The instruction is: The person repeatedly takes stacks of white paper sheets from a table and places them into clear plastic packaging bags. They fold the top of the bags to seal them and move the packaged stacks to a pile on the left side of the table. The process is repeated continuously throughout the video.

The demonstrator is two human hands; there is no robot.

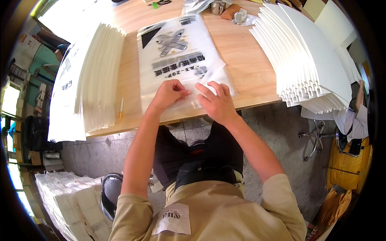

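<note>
A clear plastic bag with dark print and crossed pencils lies flat in front of me, a white sheet seeming to show through it. My left hand is closed at the bag's near end, thumb and fingertips pinched on its film. Just to the right, my right hand hovers at the same end with its fingers apart, and nothing shows between them. Loose film lies wrinkled under both hands. The right corner of the bag is folded up a little.
On the left stands a thick stack of filled bags, with a cigarette-like stick beside it. Fanned stacks of white paper cover the right side. Scissors and a metal cup lie at the back. The table's front edge is close.
</note>
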